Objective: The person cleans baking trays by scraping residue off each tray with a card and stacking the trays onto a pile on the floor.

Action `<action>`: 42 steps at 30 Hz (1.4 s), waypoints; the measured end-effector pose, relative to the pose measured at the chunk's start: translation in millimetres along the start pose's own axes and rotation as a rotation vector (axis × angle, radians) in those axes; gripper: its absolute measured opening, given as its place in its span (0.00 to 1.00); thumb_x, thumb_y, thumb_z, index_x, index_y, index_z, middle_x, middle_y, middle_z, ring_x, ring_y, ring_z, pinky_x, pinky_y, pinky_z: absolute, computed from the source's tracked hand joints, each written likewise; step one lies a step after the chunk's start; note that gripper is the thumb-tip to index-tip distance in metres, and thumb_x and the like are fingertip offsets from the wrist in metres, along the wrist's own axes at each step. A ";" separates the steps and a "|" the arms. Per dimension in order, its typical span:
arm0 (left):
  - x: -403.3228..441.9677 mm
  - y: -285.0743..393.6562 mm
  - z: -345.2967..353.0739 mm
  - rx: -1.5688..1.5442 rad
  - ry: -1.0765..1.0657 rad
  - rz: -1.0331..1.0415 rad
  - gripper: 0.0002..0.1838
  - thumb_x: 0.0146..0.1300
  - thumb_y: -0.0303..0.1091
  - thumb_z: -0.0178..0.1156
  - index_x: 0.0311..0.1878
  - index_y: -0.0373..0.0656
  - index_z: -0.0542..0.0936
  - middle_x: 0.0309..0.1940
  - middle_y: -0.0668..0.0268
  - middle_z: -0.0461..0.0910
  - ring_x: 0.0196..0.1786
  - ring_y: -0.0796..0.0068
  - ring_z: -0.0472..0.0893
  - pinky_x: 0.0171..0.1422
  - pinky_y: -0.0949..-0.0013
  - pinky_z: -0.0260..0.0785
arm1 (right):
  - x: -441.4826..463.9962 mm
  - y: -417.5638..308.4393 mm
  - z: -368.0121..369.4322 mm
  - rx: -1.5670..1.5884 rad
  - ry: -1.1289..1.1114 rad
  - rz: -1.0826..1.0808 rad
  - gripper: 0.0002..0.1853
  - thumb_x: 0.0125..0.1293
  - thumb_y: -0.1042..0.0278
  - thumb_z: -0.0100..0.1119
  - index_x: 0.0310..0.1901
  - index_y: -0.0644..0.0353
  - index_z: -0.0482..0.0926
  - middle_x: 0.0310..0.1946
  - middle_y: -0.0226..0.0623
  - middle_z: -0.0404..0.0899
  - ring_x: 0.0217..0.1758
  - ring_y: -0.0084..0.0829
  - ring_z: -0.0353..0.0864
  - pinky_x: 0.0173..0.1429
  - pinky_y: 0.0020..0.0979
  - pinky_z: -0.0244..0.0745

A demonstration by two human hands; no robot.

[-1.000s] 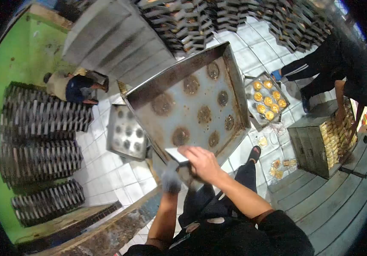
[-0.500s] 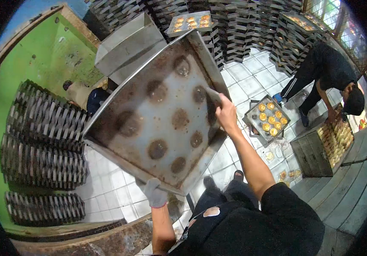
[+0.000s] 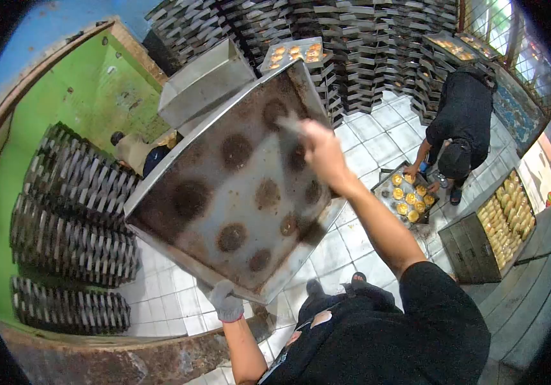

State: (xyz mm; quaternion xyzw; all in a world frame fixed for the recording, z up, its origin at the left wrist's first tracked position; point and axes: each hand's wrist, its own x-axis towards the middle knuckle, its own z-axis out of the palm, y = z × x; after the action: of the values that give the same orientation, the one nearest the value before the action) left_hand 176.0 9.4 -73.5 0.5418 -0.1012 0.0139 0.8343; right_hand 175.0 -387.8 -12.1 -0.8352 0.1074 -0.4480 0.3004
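A large metal baking tray (image 3: 272, 228), tilted up with its inside facing me, has several round dark brown stains. My left hand (image 3: 227, 301), in a grey glove, grips its lower rim. The fingers are mostly behind the edge. My right hand (image 3: 325, 153), bare, is closed around a flat grey scraper (image 3: 291, 124), whose blade lies over the stains near the tray's upper right. Motion blurs the scraper and that hand, so firm contact with the metal is hard to make out.
Stacked trays (image 3: 73, 205) stand at left, with more along the back. A co-worker (image 3: 461, 122) bends over a tray of golden pastries (image 3: 410, 199) on the tiled floor. A deep box of pale dough pieces (image 3: 506, 218) is at right. Another person (image 3: 135, 153) crouches behind the tray.
My right hand has moved up and left across the tray with the scraper. My left hand keeps its hold. The co-worker has shifted from the dough box to the pastry tray.
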 end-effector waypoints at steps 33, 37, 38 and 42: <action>-12.5 -74.9 76.0 0.115 0.062 -0.100 0.39 0.49 0.21 0.58 0.71 0.33 0.68 0.55 0.61 0.77 0.52 0.72 0.78 0.48 0.75 0.72 | -4.0 -2.6 44.0 0.189 -0.180 0.062 0.14 0.61 0.80 0.59 0.49 0.62 0.81 0.43 0.56 0.84 0.45 0.58 0.85 0.49 0.50 0.84; -13.6 -43.2 126.6 0.169 0.079 0.007 0.40 0.48 0.21 0.57 0.72 0.33 0.67 0.56 0.61 0.77 0.54 0.70 0.78 0.53 0.73 0.73 | -94.3 -16.4 53.8 0.312 -0.335 -0.295 0.18 0.58 0.79 0.60 0.52 0.56 0.81 0.43 0.47 0.84 0.46 0.53 0.86 0.47 0.46 0.85; -12.0 -37.9 135.6 0.131 0.097 0.042 0.40 0.49 0.19 0.57 0.72 0.33 0.67 0.53 0.60 0.77 0.48 0.71 0.78 0.47 0.72 0.73 | -116.4 -19.2 42.9 0.265 -0.511 -0.258 0.20 0.57 0.79 0.60 0.53 0.55 0.81 0.46 0.45 0.85 0.50 0.50 0.86 0.50 0.45 0.84; 4.5 -26.6 133.9 0.111 0.037 0.240 0.44 0.47 0.21 0.60 0.74 0.32 0.65 0.61 0.54 0.76 0.57 0.61 0.78 0.61 0.63 0.73 | -140.7 75.9 54.6 0.466 -0.567 0.172 0.32 0.54 0.86 0.52 0.61 0.53 0.84 0.59 0.44 0.85 0.56 0.42 0.87 0.63 0.39 0.81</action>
State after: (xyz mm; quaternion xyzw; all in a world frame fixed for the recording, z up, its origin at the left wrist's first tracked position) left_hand 163.3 -123.4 -44.1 0.5706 -0.1489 0.1291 0.7972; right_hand 145.3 -363.1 -176.5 -0.8232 -0.0151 -0.1847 0.5366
